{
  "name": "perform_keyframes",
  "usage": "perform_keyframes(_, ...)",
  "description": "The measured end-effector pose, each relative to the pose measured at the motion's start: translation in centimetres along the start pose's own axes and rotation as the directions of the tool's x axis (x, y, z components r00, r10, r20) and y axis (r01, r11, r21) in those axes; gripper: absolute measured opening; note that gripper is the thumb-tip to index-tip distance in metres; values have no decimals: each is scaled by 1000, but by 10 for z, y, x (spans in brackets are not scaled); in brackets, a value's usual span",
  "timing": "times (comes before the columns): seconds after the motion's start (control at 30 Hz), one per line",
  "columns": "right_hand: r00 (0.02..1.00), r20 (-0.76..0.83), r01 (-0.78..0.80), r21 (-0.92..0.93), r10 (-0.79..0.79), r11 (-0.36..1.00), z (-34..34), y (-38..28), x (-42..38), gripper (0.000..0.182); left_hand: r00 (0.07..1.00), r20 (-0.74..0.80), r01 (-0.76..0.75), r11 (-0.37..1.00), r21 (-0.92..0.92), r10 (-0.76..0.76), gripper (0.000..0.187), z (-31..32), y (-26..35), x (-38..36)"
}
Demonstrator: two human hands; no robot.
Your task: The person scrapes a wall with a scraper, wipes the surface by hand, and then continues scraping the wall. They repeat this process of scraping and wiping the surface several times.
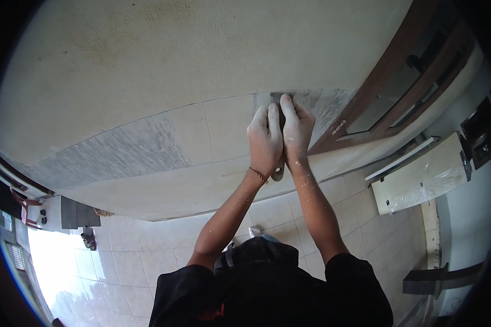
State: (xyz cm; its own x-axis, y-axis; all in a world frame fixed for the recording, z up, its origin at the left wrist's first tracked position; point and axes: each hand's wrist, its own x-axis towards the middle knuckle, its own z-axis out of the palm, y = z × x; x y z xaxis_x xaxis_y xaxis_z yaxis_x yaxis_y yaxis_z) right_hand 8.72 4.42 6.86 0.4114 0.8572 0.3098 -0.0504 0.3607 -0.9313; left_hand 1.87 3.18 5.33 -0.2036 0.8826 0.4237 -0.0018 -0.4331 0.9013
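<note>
Dark, flat-bladed hand scraper w/ a narrow handle [278, 176] is squeezed btwn both hands on my head feed. Its long axis runs from the person's body up to the wall, approx vertical in view, in line w/ the forearms. L hand [265, 137], dusted white, closes round the handle from its left; R hand [298, 132], equally dusty, from its right. Both are narrow, fingers bunched on the tool. R fingertip reaches a bit higher, so R is nearer the blade [275, 97]; the handle's rounded butt, w/ a hole, pokes out btwn the wrists.

Blade lies straight ahead of the fingertips, by the upper edge of a pale, line-marked band [227, 122] across the cream, rough-textured wall [213, 49]. Edge touching or a hair off? Can't tell from my angle. Just right of it: a streaky grey patch [326, 107], then a reddish-brown door frame [387, 68]. A 2nd, longer streaky grey strip [120, 152] sits well off left.
</note>
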Motion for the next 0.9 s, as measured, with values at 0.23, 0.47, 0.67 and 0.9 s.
perform_keyframes(0.23,1000,-8,-16,-36,16,999,-2,-2,0,38,1000,18,-14,1000,9,14,30,-4,6,-2)
perform_keyframes(0.47,1000,-14,-28,14,28,1000,1,1,1,35,998,-23,-56,997,-45,55,31,3,2,3)
perform_keyframes(0.67,996,-87,-26,-60,21,998,2,4,-7,39,1000,19,-1,999,-51,2,33,2,-4,-2)
perform_keyframes(0.9,998,-61,-15,-30,13,999,-8,23,-3,30,1000,13,-14,1000,-21,14,32,1,-8,-8)
